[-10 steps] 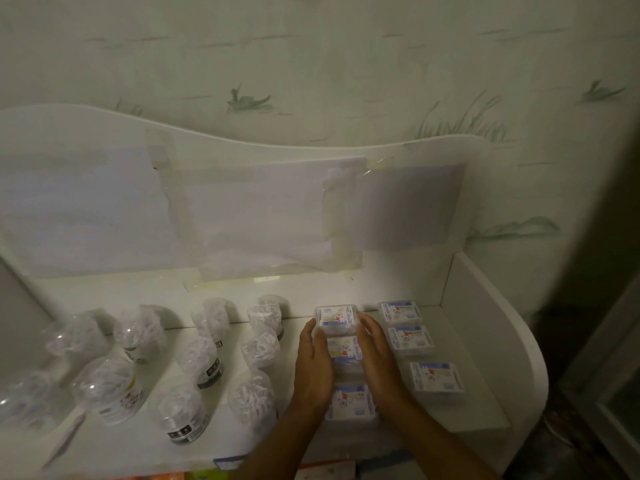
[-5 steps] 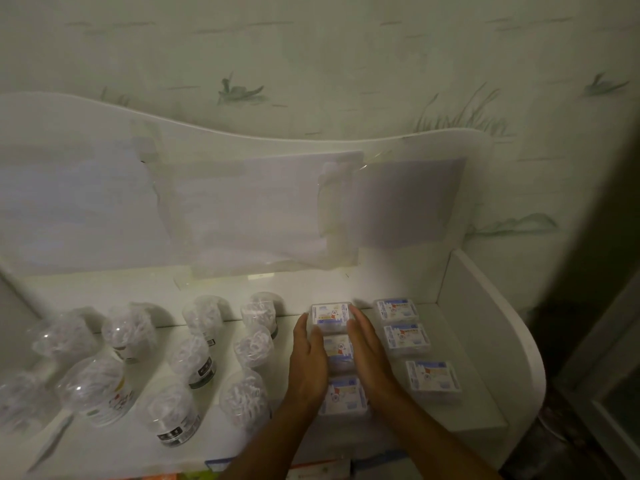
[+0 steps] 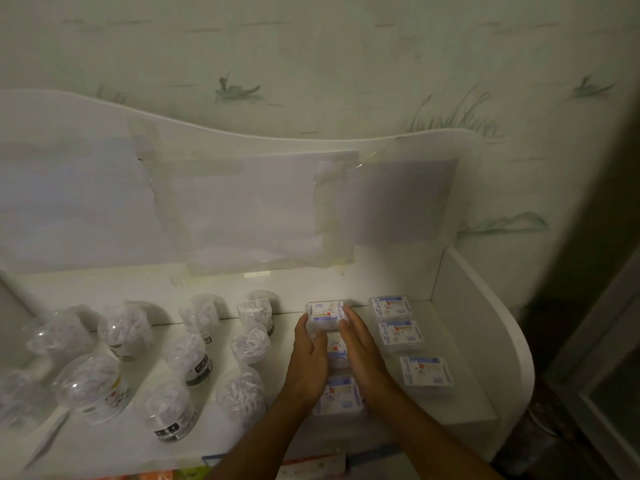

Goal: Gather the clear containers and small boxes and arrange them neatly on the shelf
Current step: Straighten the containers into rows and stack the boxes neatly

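Note:
On the white shelf (image 3: 460, 407) a column of three small clear boxes with blue-printed labels runs front to back: the far box (image 3: 325, 315), the middle box (image 3: 337, 351) and the near box (image 3: 337, 396). My left hand (image 3: 308, 362) lies flat along the column's left side, and my right hand (image 3: 363, 355) along its right side. Both hands have straight fingers that press the boxes between them, fingertips touching the far box. A second column of three boxes (image 3: 400, 336) lies to the right. Several clear round containers (image 3: 188, 355) of white bits stand on the left.
The shelf has a wavy white back panel (image 3: 242, 188) with taped paper sheets and a raised right side wall (image 3: 485, 327). The wallpapered wall (image 3: 346, 64) rises behind. A dark gap and a door frame (image 3: 595, 375) lie at the right. Colourful items peek out under the shelf's front edge.
Both hands slid a little farther back along the box column, so the fingertips now reach the far box. The boxes stayed in line.

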A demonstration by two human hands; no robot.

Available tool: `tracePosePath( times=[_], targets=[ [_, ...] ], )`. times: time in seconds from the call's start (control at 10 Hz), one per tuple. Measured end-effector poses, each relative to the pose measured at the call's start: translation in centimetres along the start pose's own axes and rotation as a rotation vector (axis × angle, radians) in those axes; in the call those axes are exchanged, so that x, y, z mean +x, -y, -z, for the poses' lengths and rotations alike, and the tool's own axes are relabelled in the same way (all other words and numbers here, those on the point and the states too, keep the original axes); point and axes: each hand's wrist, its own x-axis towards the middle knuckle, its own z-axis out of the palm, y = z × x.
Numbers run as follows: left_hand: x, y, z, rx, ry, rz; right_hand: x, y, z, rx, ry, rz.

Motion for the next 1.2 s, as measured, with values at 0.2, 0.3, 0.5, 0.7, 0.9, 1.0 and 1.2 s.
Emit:
tracePosePath(
  times=[0.2,0.3,0.5,0.7,0.9,1.0,1.2],
  targets=[
    [1.0,-1.8,0.6,0.161,0.004,-0.046,0.5,2.2,1.1,-0.199,-0.074,0.073],
    [1.9,-4.1,1.5,0.365,0.130,-0.084,1.4,4.6,2.3,-0.382,0.023,0.115],
    [4.0,-8.1,2.6,0.971,0.225,-0.339,2.9,8.7,6.2,-0.901,0.131,0.321],
    [4.1,-10.4,-1.2,0.879,0.257,-0.426,2.9,8.8,11.5,-0.989,0.071,0.268],
    [1.3,-5.8,-8.0,0.203,0.158,-0.110,0.9,3.7,11.6,-0.685,0.038,0.142],
    [0.8,-3.4,-9.8,0.070,0.062,-0.030,-0.1,0.9,11.7,-0.558,0.000,0.063],
    [-0.4,-2.9,-10.6,-0.059,-0.021,0.100,-0.5,-0.4,11.8,-0.472,-0.172,0.054]
  ],
)
